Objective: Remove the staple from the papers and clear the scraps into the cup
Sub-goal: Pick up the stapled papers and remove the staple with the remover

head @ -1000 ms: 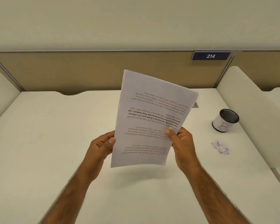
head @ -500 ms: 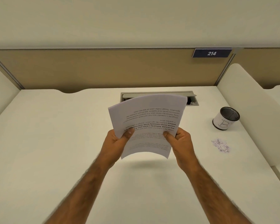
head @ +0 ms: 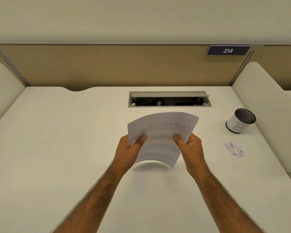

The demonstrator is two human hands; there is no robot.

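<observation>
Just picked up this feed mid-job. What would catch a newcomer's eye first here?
The bowed, printed papers stand out first, held above the middle of the desk, with the left hand and right hand each gripping a side, thumb on top. At the right, a small pile of scraps lies on the desk, apart from the cup behind it. Behind the papers, a hatch in the desk is open.

White papers with black print, white cup with black mesh, purple-speckled scraps, cream desk, navy sign.
</observation>
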